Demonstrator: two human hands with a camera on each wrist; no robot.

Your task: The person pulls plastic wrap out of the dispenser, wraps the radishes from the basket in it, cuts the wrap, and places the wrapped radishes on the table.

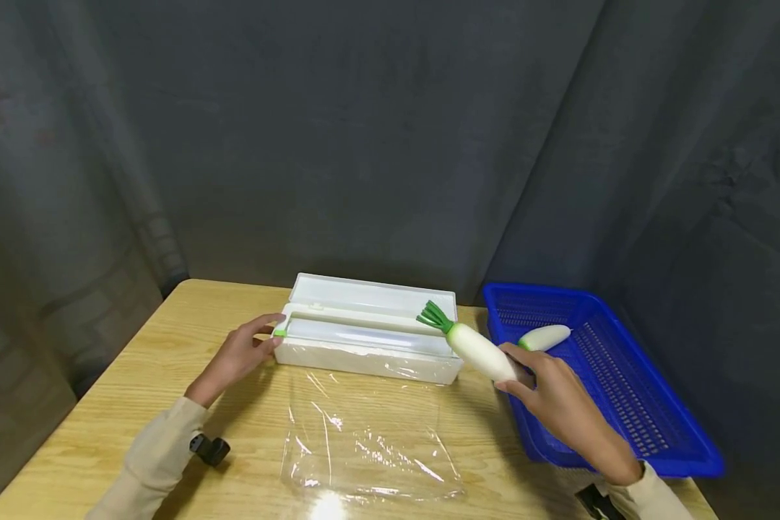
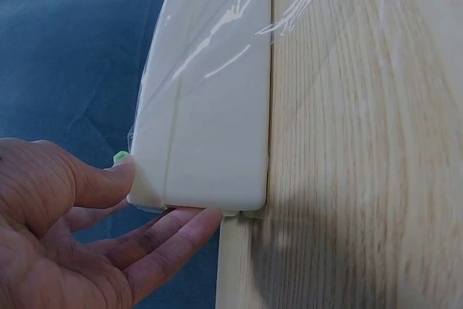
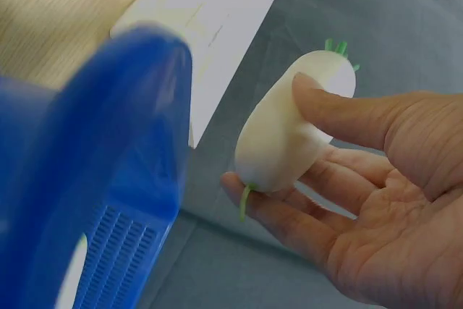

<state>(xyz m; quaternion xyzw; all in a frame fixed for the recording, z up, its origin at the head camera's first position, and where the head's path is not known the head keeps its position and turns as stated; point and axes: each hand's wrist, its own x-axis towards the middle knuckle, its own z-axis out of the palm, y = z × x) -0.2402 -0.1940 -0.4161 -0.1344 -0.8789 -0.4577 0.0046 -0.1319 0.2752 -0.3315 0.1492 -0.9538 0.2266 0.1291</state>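
Note:
My right hand (image 1: 559,393) holds a white radish (image 1: 481,352) with green cut stems between thumb and fingers, lifted near the left side of the blue basket. In the right wrist view the thumb lies along the radish (image 3: 278,128) and the fingers support it from beneath. With thumb and fingers, my left hand (image 1: 237,359) grips the left end of a white cling film box (image 1: 364,361), whose lid (image 1: 370,292) stands open. A film roll (image 1: 364,334) lies inside. From it, a clear sheet of cling film (image 1: 370,440) spreads over the front wall and onto the table.
On the right stands a blue plastic basket (image 1: 663,404) with perforated walls, and a second white radish (image 1: 546,337) lies in it. The wooden table (image 1: 162,347) ends at a dark curtain (image 1: 338,144) behind the box.

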